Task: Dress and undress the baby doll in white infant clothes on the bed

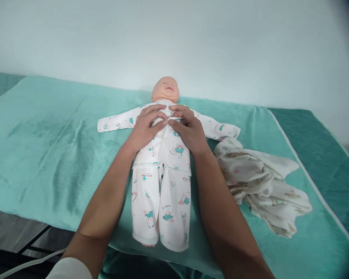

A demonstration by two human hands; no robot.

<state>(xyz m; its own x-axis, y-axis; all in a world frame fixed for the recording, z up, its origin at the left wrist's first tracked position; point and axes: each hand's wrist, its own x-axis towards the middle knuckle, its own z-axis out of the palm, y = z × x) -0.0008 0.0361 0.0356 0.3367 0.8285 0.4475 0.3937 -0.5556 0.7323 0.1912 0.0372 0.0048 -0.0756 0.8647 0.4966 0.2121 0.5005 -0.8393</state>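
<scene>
A baby doll [165, 89] lies on its back on a teal towel [46, 147], head toward the wall. It wears a white printed shirt [174, 147] and matching white trousers [159, 205]. My left hand [145, 130] and my right hand [189, 130] rest on the doll's chest. Both pinch the shirt's front edges together just below the collar. The sleeves lie spread out to either side.
A crumpled white printed cloth [261, 182] lies on the towel right of the doll. A darker green cover [317, 151] shows at the right edge. A pale wall rises behind. Floor and a white cable [26, 265] show at lower left.
</scene>
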